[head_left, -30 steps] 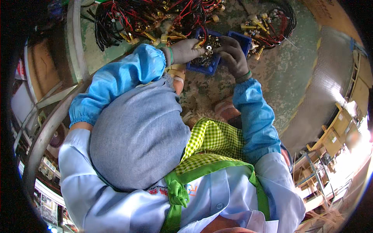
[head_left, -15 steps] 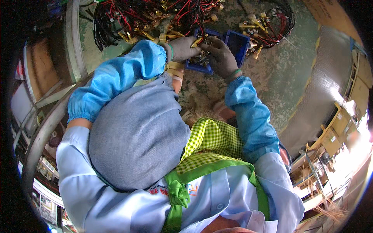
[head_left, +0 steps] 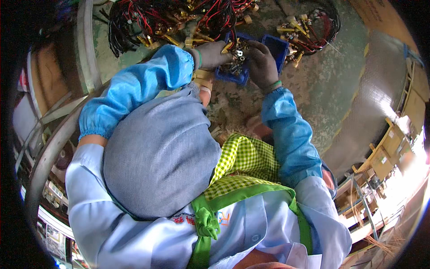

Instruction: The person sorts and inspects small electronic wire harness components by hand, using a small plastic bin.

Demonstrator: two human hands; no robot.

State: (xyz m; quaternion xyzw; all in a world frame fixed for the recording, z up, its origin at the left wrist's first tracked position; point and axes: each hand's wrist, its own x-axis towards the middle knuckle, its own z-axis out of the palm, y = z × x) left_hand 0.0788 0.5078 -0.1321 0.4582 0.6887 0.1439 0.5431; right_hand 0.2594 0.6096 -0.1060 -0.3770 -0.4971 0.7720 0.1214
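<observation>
My left hand (head_left: 211,55), in a grey glove, is closed on a gold-coloured brass fitting (head_left: 227,47) above the left blue bin (head_left: 244,80). Small metal parts (head_left: 234,68) lie in that bin. Some shiny ring-shaped pieces (head_left: 240,54) show between the two hands. Over the bin's right side is my right hand (head_left: 262,67), also gloved in grey, its fingers bent and pressed together. Whatever lies between those fingertips is hidden. A second blue bin (head_left: 278,45) stands just right of the first, partly covered by the right hand.
Bundles of red and black wires (head_left: 165,20) with brass fittings lie beyond my hands on the worn green floor (head_left: 322,80). Another coiled wire bundle (head_left: 329,27) sits at the right. A metal frame (head_left: 87,49) rises at left. Cardboard (head_left: 376,13) lies far right.
My right hand has drawn slightly right, away from the brass fitting, uncovering shiny parts between the hands. My left hand stays almost in place, still holding the fitting.
</observation>
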